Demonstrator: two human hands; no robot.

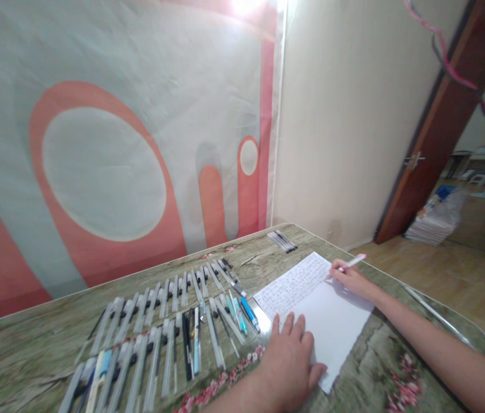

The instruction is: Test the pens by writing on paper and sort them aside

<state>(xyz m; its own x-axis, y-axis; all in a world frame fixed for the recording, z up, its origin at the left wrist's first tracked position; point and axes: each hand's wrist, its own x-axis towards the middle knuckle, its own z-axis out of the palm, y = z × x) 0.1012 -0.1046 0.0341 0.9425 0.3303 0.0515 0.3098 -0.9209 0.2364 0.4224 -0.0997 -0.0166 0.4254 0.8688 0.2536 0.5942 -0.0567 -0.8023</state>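
Observation:
A white sheet of paper [337, 338] lies at an angle on the patterned table, its upper left part covered with rows of handwriting. My right hand [348, 276] grips a white and pink pen [355, 261], with the pen's lower end near the paper at the right end of the written lines. My left hand [290, 353] rests flat with fingers spread on the lower left part of the sheet. Just left of the paper lies a blue pen [250, 314].
Two rows of pens in clear sleeves [152, 355] cover the table's left side. A small bundle of thin pens [282, 241] lies near the back corner. Against the table stands a wall; a brown door [427, 132] and a plastic-wrapped stack [431, 221] are beyond at right.

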